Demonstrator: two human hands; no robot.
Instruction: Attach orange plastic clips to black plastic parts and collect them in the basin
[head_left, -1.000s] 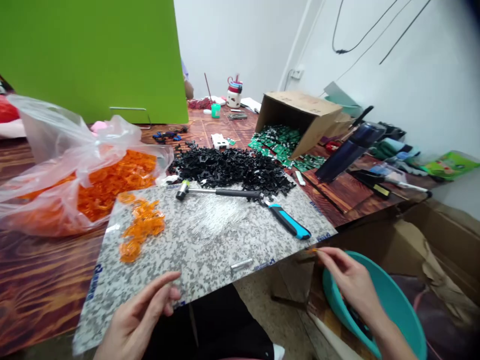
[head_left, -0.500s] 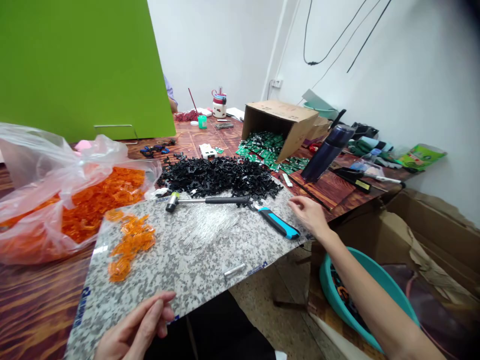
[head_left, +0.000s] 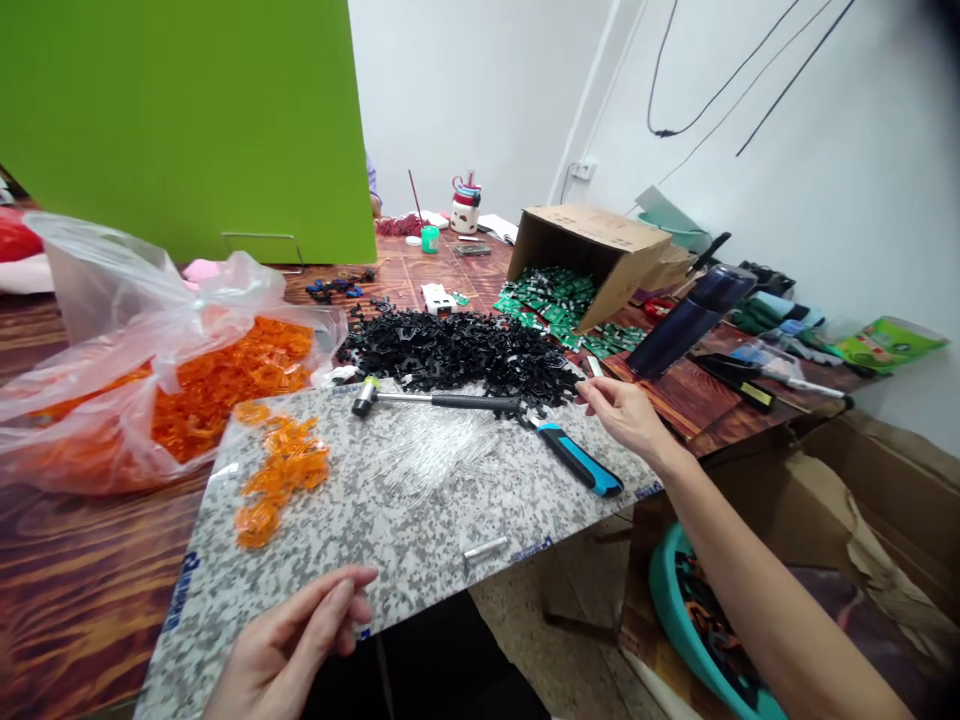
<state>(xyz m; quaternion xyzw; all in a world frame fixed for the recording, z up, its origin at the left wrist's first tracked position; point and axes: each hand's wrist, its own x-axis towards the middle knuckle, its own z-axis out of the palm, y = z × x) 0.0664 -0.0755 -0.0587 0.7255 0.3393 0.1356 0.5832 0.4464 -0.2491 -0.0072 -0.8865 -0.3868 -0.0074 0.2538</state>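
The right grip (head_left: 628,415), fingertips drawn close together, is at the right edge of the black parts (head_left: 457,350); whether it pinches one, I cannot tell. The pliers (head_left: 577,460) lie just nearer and left of it, the hammer (head_left: 472,402) farther left; the basin (head_left: 664,585) sits below its forearm. The left grip (head_left: 292,635) curls loosely, thumb on forefinger, seemingly empty; orange parts (head_left: 281,465) lie beyond it, a rod (head_left: 486,549) to its right.

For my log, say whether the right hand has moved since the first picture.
Yes: the right hand moved forward-left, from the teal basin toward the black pile.
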